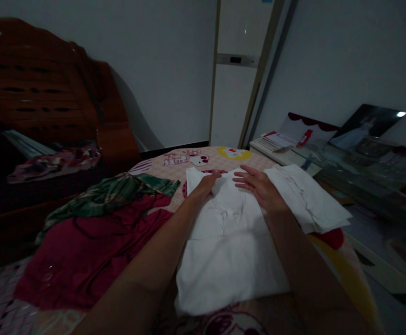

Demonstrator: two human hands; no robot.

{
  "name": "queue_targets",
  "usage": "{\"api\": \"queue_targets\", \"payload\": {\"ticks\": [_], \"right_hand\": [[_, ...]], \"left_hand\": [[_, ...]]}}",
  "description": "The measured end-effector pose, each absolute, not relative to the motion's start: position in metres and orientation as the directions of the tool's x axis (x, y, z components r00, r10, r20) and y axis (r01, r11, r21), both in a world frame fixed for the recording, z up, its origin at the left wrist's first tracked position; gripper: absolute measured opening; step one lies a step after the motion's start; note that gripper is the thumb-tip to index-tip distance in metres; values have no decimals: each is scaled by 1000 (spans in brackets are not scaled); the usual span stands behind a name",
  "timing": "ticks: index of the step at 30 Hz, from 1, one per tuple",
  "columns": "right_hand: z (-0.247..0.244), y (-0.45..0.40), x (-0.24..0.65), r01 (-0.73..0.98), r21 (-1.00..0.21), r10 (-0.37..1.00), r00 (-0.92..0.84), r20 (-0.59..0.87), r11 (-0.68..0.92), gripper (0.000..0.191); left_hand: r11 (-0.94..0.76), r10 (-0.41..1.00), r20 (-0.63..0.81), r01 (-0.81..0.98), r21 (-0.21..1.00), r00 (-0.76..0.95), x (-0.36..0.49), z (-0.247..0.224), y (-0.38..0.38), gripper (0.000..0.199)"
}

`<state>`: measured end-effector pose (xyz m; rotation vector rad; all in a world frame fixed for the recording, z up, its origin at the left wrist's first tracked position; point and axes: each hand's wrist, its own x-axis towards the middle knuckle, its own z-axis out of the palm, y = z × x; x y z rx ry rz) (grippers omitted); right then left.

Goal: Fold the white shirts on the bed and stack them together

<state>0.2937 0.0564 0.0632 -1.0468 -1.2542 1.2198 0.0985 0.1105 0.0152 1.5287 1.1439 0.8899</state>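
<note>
A white garment (224, 270) lies spread on the round table in front of me, its near part folded over and a drawstring-like detail in its middle. My left hand (207, 183) rests at its far left edge, fingers stretched out and partly hidden. At the far right side, my right hand (257, 186) is open over the cloth, its fingers apart and pointing left. Whether its fingertips touch the fabric I cannot tell. Just right of that hand sits a folded white garment (307, 197). Neither hand grips anything that I can see.
A dark red garment (98, 256) and a green plaid cloth (108, 197) lie crumpled to the left on the patterned tablecloth (203, 158). A wooden bench (38, 93) stands at left, a white floor-standing unit (234, 102) behind, and a glass-topped cabinet (349, 163) at right.
</note>
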Motion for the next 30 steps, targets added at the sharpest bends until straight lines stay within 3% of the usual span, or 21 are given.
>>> {"api": "queue_targets", "payload": {"ticks": [3,7,10,14,20,22,24,27,30], "right_hand": [[53,65,309,-36,-995,992,88,87,90,38],[41,77,333,42,-998,959,280,48,37,25],[32,80,335,88,-996,960,275,43,19,22],[17,80,327,161,-987,965,257,40,-2,20],[8,81,337,171,-984,955,280,100,53,22],[9,81,340,282,-957,957,252,143,69,26],[10,79,341,491,-868,971,159,178,78,29],[12,76,339,774,-623,980,22,199,109,31],[13,75,338,899,-424,978,-16,209,105,35]], "left_hand": [[56,964,-94,155,986,250,95,11,114,70],[-165,981,101,433,886,168,91,5,119,42],[-229,973,181,556,799,141,90,7,119,45],[-204,978,182,604,771,99,86,19,113,42],[-136,985,27,672,728,171,79,30,107,42],[-174,979,41,714,678,200,79,29,108,40],[-233,971,99,759,608,219,79,26,109,36],[-267,964,136,796,543,230,80,23,111,36],[-269,963,133,804,530,234,79,22,113,40]]}}
